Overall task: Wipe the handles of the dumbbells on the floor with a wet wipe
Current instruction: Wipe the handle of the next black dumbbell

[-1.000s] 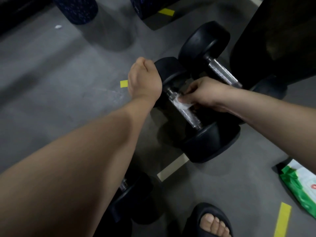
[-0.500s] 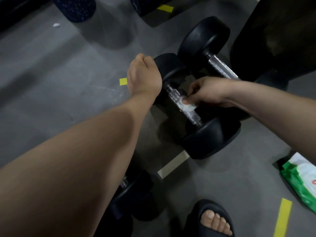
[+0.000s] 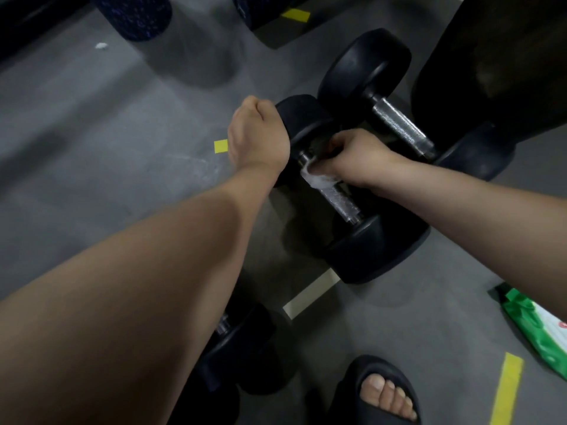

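Two black dumbbells with knurled metal handles lie side by side on the grey floor. My left hand point(image 3: 257, 139) grips the far head of the nearer dumbbell point(image 3: 368, 250). My right hand point(image 3: 352, 157) presses a white wet wipe point(image 3: 319, 179) around the upper end of that dumbbell's handle point(image 3: 340, 200). The second dumbbell point(image 3: 365, 69) lies just behind it, its handle point(image 3: 402, 130) bare. A third dumbbell point(image 3: 245, 345) sits partly hidden under my left forearm.
A green and white wet wipe pack point(image 3: 540, 329) lies on the floor at the right. My foot in a black slipper point(image 3: 380, 394) is at the bottom. A dark bulky object point(image 3: 497, 62) stands at the upper right. Yellow tape marks point(image 3: 506, 391) dot the floor.
My right hand has slid the wipe up the handle, from its middle toward the head that my left hand holds. The left hand keeps its grip.
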Available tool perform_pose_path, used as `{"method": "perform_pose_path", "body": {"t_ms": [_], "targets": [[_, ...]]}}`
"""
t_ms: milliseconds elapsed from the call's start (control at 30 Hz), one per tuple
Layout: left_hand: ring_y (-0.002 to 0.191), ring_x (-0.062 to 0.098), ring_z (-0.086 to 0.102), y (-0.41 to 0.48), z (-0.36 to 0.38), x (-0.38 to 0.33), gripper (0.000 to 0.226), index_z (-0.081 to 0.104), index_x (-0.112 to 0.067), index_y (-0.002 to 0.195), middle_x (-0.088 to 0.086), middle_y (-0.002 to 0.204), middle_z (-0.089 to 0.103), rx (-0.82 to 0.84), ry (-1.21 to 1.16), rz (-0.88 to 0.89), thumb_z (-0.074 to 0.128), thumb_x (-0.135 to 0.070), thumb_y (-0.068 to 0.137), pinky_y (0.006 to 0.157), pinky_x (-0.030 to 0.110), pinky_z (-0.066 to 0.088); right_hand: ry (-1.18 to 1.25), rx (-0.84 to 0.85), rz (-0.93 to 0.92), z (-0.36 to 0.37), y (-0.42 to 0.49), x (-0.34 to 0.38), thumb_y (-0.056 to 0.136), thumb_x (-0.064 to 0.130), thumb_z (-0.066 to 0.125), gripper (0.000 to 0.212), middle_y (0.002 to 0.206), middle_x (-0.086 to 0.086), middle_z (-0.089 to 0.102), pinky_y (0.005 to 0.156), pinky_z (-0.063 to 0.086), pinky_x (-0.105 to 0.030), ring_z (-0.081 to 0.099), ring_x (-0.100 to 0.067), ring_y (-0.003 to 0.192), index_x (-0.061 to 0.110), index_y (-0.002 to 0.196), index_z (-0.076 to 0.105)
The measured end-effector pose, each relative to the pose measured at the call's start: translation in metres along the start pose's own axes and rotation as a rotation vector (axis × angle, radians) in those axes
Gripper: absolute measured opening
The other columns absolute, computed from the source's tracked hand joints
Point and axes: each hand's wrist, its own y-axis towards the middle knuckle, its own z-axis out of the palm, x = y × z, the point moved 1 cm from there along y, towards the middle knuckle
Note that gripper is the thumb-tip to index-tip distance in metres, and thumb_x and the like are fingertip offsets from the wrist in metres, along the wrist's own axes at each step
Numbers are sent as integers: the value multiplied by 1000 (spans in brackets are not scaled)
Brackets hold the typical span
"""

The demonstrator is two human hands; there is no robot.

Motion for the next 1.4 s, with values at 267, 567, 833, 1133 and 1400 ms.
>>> {"method": "perform_pose_path", "body": {"t_ms": [267, 567, 833, 1133, 1400], "targets": [[82, 23, 42, 0, 0, 1, 36, 31, -19, 68, -4, 75, 42, 1, -7, 2, 32, -26, 103, 69, 34, 27, 217, 188, 143, -7, 14, -11, 83, 27, 84, 26, 80, -8, 66, 62, 48, -31, 59, -19, 69, 10, 97, 70], [82, 24, 42, 1, 1, 1, 35, 32, -19, 68, -4, 77, 43, -1, -8, -7, 32, -27, 102, 69, 34, 27, -637, 386, -7, -35, -3, -6, 76, 46, 82, 34, 60, 7, 63, 62, 44, -31, 57, -15, 62, 17, 70, 66], [94, 34, 54, -1, 0, 0, 35, 31, -19, 67, 14, 101, 62, -9, -26, -3, 32, -27, 101, 69, 36, 31, -431, 196, -34, -21, -5, 1, 72, 46, 87, 39, 62, 6, 59, 55, 40, -26, 56, -13, 60, 16, 69, 61], [85, 25, 42, -1, -1, -1, 36, 31, -19, 67, 3, 89, 50, -22, 8, -11, 33, -25, 102, 71, 34, 27, 59, 79, 8, -5, 13, -4, 83, 31, 83, 23, 76, 2, 70, 57, 52, -19, 64, -5, 59, 14, 88, 70], [83, 24, 44, -2, -1, -2, 35, 32, -21, 67, 1, 85, 49, -7, -14, -18, 32, -26, 102, 70, 36, 30, -568, 373, -46, -30, -3, -8, 74, 52, 83, 45, 60, 4, 55, 56, 36, -27, 48, -15, 59, 15, 68, 58]]}}
